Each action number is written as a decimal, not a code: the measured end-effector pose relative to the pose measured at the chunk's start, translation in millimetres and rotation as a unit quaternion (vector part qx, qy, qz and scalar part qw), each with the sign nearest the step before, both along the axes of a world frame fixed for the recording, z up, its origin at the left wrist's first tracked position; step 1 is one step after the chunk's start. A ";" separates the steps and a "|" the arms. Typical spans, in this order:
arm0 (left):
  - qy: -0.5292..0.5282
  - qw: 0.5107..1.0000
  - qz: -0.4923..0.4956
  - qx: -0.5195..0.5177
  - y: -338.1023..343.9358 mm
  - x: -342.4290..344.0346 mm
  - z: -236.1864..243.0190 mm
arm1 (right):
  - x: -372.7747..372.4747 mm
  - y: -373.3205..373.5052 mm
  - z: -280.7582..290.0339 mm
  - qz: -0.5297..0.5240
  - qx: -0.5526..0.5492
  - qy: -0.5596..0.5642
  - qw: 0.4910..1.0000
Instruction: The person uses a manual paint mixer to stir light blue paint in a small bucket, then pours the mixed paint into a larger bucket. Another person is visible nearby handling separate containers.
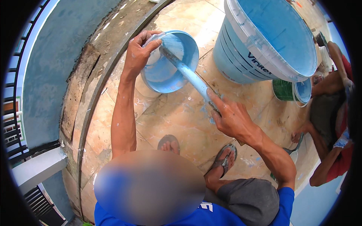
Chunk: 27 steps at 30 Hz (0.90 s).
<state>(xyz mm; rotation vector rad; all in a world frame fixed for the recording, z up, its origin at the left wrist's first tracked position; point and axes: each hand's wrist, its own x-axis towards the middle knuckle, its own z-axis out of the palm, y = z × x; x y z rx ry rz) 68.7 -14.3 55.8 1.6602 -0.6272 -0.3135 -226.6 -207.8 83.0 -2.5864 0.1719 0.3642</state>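
Observation:
A small round bucket [166, 84], smeared inside with light blue paint, stands on the tiled floor in front of me. At its left rim my left hand [139, 51] is closed, thumb and fingers pinching a pale, translucent plastic piece [154, 56] whose full shape I cannot make out. My right hand [233, 116] grips the near end of a long paint-coated stick [194, 79]. The stick slants across the bucket's opening, its darker far end beside my left thumb and the pale plastic.
A large paint bucket [230, 49], blue inside, stands close on the right. Behind it are a green can [282, 90] and a small blue pail [302, 90]. Another person [332, 113] crouches at far right. A raised edging [90, 109] and a blue-grey wall [52, 67] lie left.

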 end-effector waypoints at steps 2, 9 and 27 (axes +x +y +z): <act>-0.007 1.000 -0.005 0.010 0.3 -1.1 -1.4 | 3.9 0.7 3.1 -0.012 0.008 -0.005 1.000; 0.053 0.998 -0.009 -0.032 11.7 16.1 1.2 | 8.3 -8.3 5.6 -0.004 0.069 -0.059 0.996; 0.030 0.999 -0.021 -0.010 17.3 12.2 -0.3 | 5.9 14.1 17.7 -0.007 0.093 -0.051 0.994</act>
